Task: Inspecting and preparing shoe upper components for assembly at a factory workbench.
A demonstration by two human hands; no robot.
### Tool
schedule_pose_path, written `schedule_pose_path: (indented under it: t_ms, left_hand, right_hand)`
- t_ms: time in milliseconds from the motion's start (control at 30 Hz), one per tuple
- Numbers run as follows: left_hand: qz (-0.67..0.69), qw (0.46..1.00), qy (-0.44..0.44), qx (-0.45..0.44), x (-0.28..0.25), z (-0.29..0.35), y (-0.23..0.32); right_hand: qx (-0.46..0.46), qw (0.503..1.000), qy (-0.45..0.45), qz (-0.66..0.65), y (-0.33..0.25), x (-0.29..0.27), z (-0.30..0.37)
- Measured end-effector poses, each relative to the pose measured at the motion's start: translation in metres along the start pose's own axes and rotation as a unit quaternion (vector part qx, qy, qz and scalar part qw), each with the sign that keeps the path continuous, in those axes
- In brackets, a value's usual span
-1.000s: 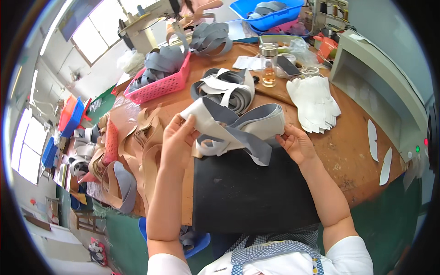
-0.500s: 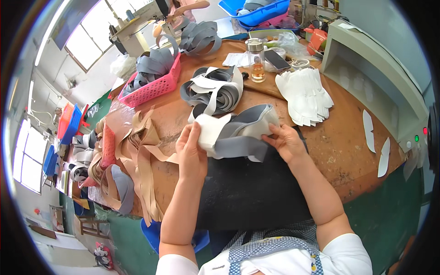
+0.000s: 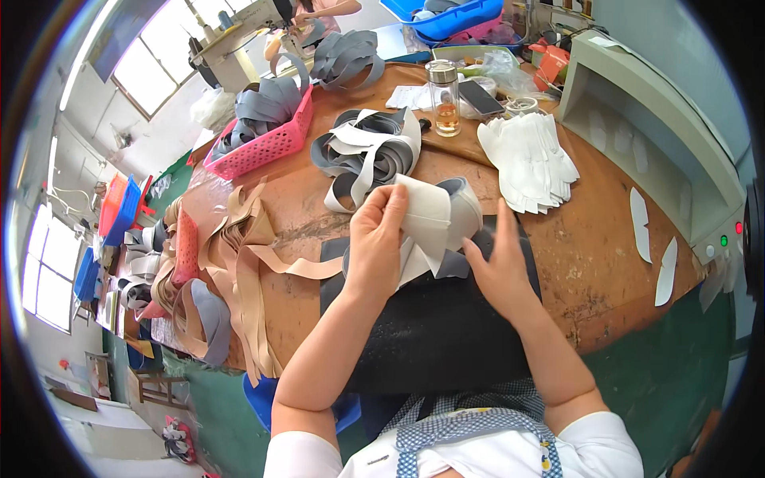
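Head view: I count two bare hands. The left hand (image 3: 376, 243) pinches one looped white-and-grey strip (image 3: 428, 215) between thumb and fingers; the right hand (image 3: 504, 271) is spread beside it, index finger extended, thumb near the strip, though I cannot tell whether it touches. The forearms slant inward. The strip is held over the far part of one black mat (image 3: 430, 342).

From the left, one strand of several tan strips (image 3: 243, 231) reaches the mat. Beyond the strip lies one tangled coil (image 3: 386, 147) of grey-and-white strips; farther left stands one pink basket (image 3: 259, 155) of grey strips. At far right I count one lidded glass bottle (image 3: 447, 119), one phone (image 3: 481, 97) and one fanned stack of white pieces (image 3: 528, 163).

Two single white pieces (image 3: 666, 275) lie near the table's right edge. Between them and the mat, I see a broad stretch of brown tabletop (image 3: 586, 263), open for the right arm.
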State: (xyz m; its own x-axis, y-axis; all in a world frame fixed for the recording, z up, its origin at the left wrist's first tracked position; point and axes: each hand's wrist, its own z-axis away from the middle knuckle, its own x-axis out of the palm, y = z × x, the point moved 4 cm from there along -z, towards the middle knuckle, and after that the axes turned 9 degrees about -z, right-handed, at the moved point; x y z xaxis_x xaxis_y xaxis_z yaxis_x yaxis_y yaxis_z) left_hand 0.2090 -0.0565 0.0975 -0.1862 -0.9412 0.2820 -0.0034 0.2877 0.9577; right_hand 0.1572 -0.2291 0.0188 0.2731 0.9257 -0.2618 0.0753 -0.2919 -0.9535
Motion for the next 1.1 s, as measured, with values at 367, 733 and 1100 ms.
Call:
schedule_pose_path:
  t_ms: [367, 733, 1100]
  left_hand:
    - [-0.509, 0.840, -0.088, 0.167, -0.008, -0.001, -0.029]
    - [-0.293, 0.943, -0.125, -0.097, -0.093, 0.048, -0.013]
    - [-0.057, 0.988, 0.095, 0.110, -0.121, 0.106, 0.085]
  right_hand:
    - [0.094, 0.860, -0.050, -0.498, -0.004, -0.024, 0.001]
    - [-0.015, 0.815, 0.082, -0.574, -0.010, -0.124, -0.123]
    - [0.031, 0.987, -0.118, 0.106, -0.033, -0.068, -0.273]
